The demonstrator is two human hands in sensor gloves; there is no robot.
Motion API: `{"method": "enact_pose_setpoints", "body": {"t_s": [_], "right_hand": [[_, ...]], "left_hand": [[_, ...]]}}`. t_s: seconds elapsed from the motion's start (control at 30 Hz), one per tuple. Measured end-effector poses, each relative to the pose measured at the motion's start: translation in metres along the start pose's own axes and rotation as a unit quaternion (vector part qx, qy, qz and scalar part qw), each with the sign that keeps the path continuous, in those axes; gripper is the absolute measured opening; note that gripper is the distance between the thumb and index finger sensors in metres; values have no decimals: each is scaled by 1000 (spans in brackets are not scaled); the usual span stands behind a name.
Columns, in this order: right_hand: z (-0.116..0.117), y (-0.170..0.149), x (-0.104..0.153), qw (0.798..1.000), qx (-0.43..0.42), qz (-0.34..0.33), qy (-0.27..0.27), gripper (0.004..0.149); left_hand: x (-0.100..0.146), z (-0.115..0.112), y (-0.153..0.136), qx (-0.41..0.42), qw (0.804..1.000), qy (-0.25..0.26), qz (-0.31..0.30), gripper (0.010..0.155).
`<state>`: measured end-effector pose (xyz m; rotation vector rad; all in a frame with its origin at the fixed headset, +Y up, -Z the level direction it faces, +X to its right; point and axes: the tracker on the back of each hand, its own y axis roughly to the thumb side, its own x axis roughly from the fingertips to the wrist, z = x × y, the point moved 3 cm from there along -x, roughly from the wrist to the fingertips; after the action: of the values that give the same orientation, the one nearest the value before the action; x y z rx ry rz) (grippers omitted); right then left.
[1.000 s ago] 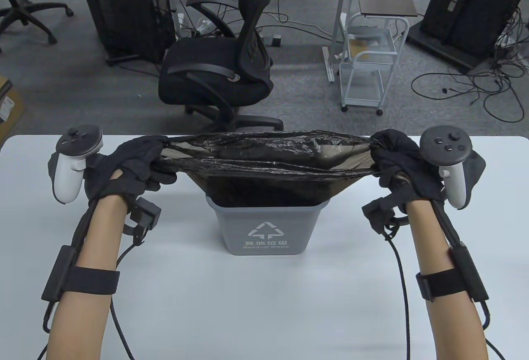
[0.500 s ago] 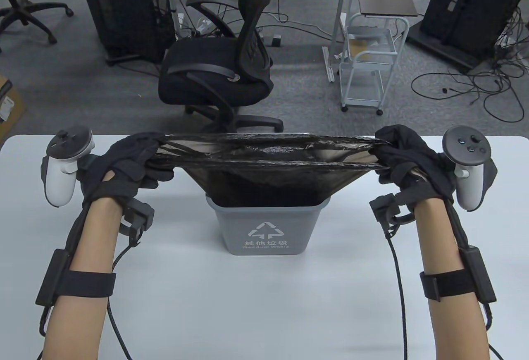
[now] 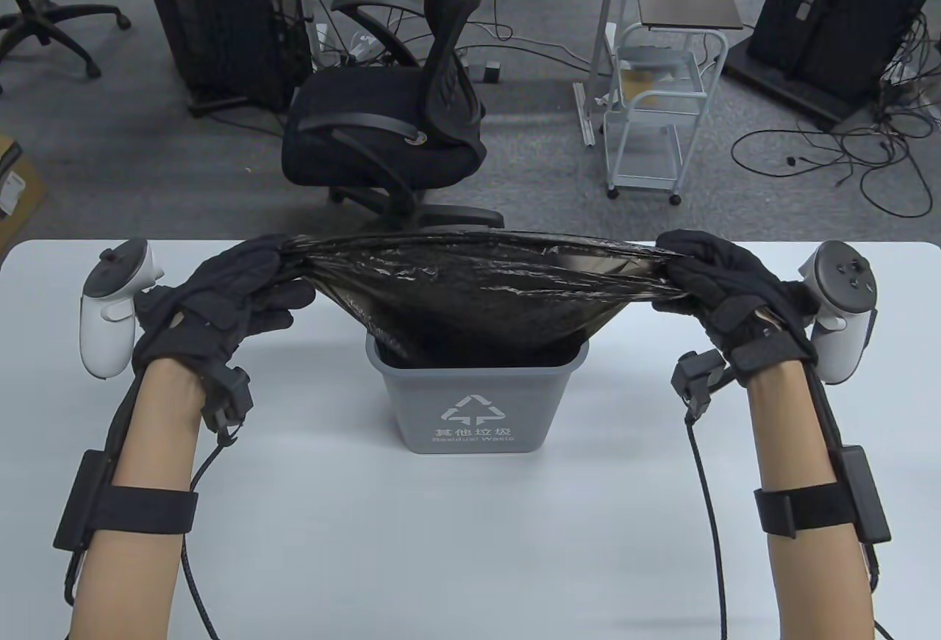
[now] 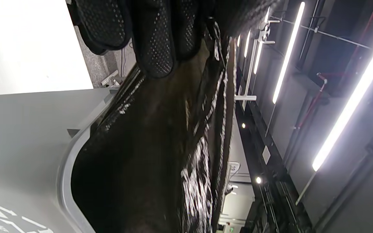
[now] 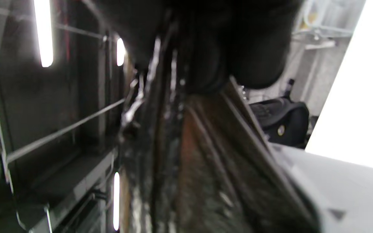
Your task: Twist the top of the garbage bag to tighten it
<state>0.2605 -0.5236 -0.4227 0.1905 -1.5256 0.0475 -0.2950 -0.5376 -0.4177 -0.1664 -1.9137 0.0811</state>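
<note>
White surface (image 3: pixel 470 537) carries a grey bin (image 3: pixel 476 405) lined with a black garbage bag (image 3: pixel 470 287); its top is stretched wide above the bin, left hand (image 3: pixel 220 295) and right hand (image 3: pixel 724 283) each grasping one end

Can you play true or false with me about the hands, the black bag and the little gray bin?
1. Both hands hold the garbage bag. True: the left hand grips its left end and the right hand its right end.
2. The bag is lifted right out of the bin. False: its lower part sits inside the gray bin.
3. The bin lies tipped on its side. False: it stands upright on the white table.
4. The bag top is stretched wide above the bin. True.
5. A black office chair stands behind the table. True.
</note>
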Motion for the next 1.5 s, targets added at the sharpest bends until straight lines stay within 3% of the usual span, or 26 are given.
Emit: {"method": "enact_pose_setpoints", "body": {"t_s": [0.07,0.13,0.27,0.33,0.4,0.43,0.53,0.7,0.77,0.83,0.9,1.0,1.07,1.13,1.2,1.37,1.5], "right_hand": [[4,4,0,999,23,-21,34,58],[10,11,0,994,78,-39,71,70],[21,17,1,971,210,-50,103,76],[23,20,1,963,252,-59,69,70],[21,21,5,959,276,-68,-7,61],[20,22,8,954,280,-72,-76,55],[20,21,12,942,290,-88,-144,40],[18,20,13,949,266,-81,-149,35],[20,21,13,950,264,-82,-145,35],[21,22,14,952,258,-82,-142,36],[21,21,14,961,228,-77,-137,36],[21,14,11,980,152,-58,-116,36],[21,9,9,986,125,-45,-106,37],[21,5,7,987,116,-37,-103,37],[20,1,7,986,116,-24,-116,37],[18,-6,5,989,84,0,-123,37],[21,-5,5,987,100,-2,-129,37]], "left_hand": [[0,-1,4,-28,1000,-5,-11,75],[1,-1,9,-102,994,23,0,79],[4,-1,16,-222,970,93,24,71],[7,-2,19,-259,957,130,22,63],[9,-3,20,-287,945,153,19,52],[10,-5,21,-293,942,162,14,47],[13,-8,23,-306,933,189,10,37],[18,-7,24,-371,899,232,32,39],[17,-7,22,-378,894,239,35,39],[17,-9,19,-361,899,246,28,39],[13,-9,15,-324,919,225,4,40],[2,-10,3,-149,979,133,-49,40],[-6,-14,-4,-41,993,75,-80,41],[-12,-17,-12,35,994,39,-94,41],[-16,-16,-18,76,991,37,-104,41],[-23,-15,-23,90,990,34,-106,41],[-22,-11,-21,50,991,77,-94,41]]}}
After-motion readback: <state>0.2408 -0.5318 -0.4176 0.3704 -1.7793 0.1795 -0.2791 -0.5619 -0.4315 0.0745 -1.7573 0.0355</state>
